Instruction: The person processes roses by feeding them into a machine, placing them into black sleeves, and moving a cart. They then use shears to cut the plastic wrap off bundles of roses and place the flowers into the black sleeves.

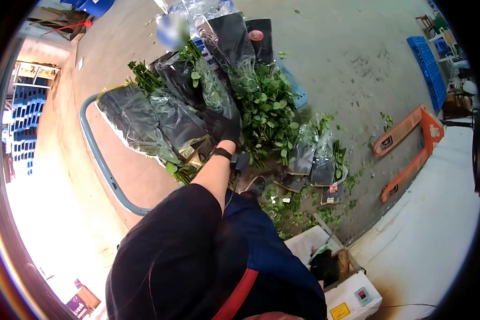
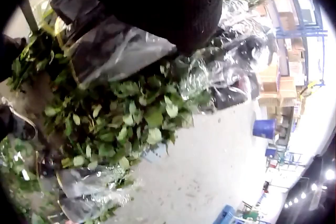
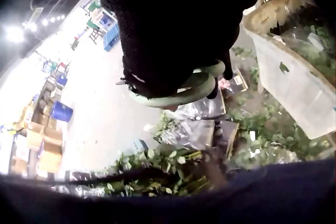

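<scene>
Right hand (image 3: 181, 45) clasps pale-green looped handles (image 3: 176, 98); black-gloved left hand (image 1: 222, 127) touches crinkled plastic-wrapped bundles (image 1: 178, 121), finger closure unclear. Around left hand, head view: bundles nine to twelve o'clock, leafy stems (image 1: 269, 109) two, curved tubular rail (image 1: 102, 166) nine.

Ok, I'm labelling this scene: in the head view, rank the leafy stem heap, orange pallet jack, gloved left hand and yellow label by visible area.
1. Leafy stem heap
2. Orange pallet jack
3. Gloved left hand
4. Yellow label
</scene>
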